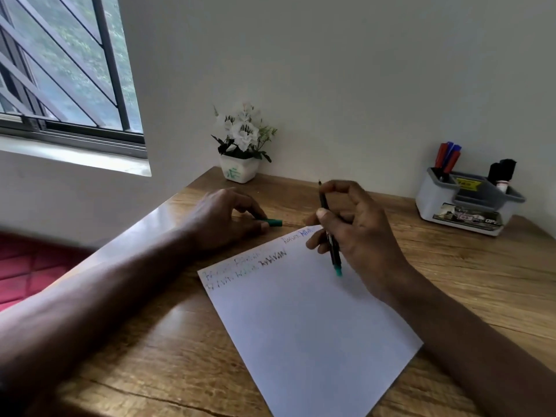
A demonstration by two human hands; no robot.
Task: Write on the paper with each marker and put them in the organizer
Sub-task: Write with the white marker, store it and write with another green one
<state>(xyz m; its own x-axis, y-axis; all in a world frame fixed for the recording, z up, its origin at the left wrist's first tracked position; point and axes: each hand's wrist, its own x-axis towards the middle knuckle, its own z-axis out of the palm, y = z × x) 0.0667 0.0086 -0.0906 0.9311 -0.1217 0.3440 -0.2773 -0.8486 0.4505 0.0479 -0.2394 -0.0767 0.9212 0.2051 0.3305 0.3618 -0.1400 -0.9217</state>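
A white sheet of paper lies slanted on the wooden desk, with lines of scribbled writing along its top edge. My right hand grips a slim black marker with a green end; the green end points down just above the paper's upper right part. My left hand rests on the desk left of the paper and pinches the green cap. A white and grey organizer stands at the far right and holds red, blue and black markers.
A small white pot of white artificial flowers stands at the desk's back edge against the wall. A barred window is at the upper left. Something red lies below the desk's left edge.
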